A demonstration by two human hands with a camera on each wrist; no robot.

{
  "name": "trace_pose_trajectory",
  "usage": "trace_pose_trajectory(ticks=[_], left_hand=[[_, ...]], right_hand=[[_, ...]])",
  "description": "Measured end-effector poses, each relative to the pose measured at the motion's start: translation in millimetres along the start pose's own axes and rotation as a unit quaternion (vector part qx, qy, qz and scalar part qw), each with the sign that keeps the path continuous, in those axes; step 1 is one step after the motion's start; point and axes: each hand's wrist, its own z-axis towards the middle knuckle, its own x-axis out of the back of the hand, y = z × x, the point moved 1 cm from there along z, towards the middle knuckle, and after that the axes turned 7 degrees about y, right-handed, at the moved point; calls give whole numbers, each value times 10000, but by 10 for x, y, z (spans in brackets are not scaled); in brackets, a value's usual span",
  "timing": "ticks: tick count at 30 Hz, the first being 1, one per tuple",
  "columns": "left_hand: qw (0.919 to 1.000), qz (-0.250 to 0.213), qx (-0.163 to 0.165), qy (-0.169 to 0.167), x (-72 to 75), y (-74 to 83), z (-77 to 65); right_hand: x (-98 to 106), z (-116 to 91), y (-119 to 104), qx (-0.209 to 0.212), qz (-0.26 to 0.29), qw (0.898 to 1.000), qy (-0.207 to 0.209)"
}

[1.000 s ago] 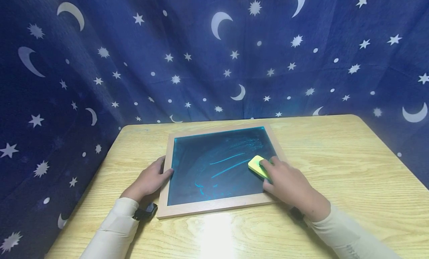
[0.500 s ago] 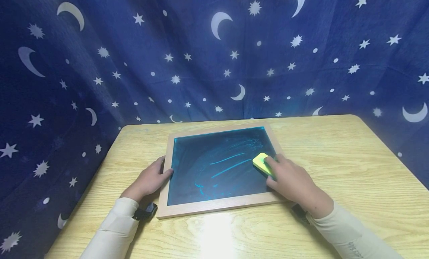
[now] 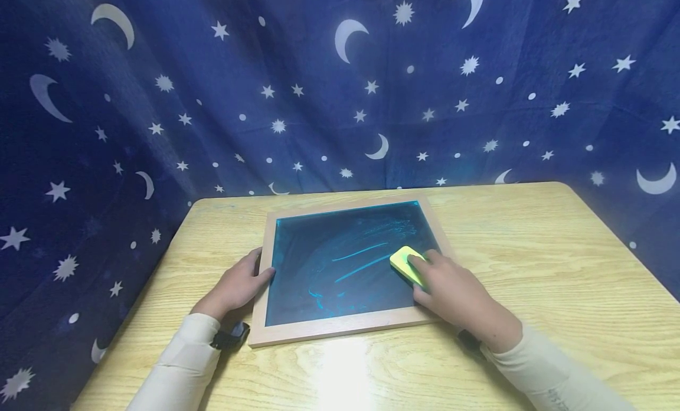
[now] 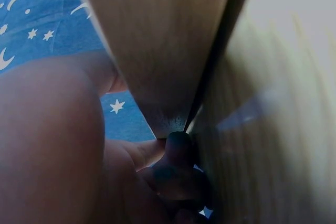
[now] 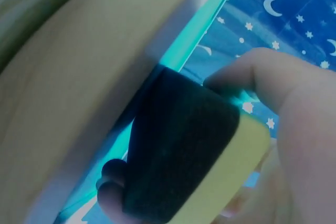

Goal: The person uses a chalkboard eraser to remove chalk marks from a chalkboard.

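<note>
A small blackboard (image 3: 313, 245) in a light wooden frame lies on the table, with blue chalk lines and smears on its dark face. My left hand (image 3: 237, 286) grips the frame's left side; its thumb rests on top, and in the left wrist view fingers reach beneath the frame's edge (image 4: 163, 40). My right hand (image 3: 454, 290) holds a yellow eraser (image 3: 406, 260) by its sides against the right part of the board. The right wrist view shows the eraser's dark felt (image 5: 178, 145) facing the board, with fingers and thumb around it.
The pale wooden table (image 3: 531, 251) extends around the board on all sides. Behind it and along the left hangs a blue curtain (image 3: 319, 74) with white moons and stars. A black wrist strap (image 3: 231, 336) sits by the board's lower left corner.
My right hand slid the eraser slightly right, then back left over the board, now at the right end of the lower long chalk line. The left hand and the board have stayed put.
</note>
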Motion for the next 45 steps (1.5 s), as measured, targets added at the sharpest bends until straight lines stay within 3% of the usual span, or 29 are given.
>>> trace_pose_trajectory(ticks=[18,35,45], left_hand=[[10000,-3,12,15,-18,-17,-1],[10000,-66,-36,20,-13,-5,0],[10000,-47,-36,37,-18,-15,2]], right_hand=[[-97,-21,-363,791,-53,9968,-116],[-173,-3,-665,1299,137,9914,53],[-175,18,-852,1524,163,9881,-106]])
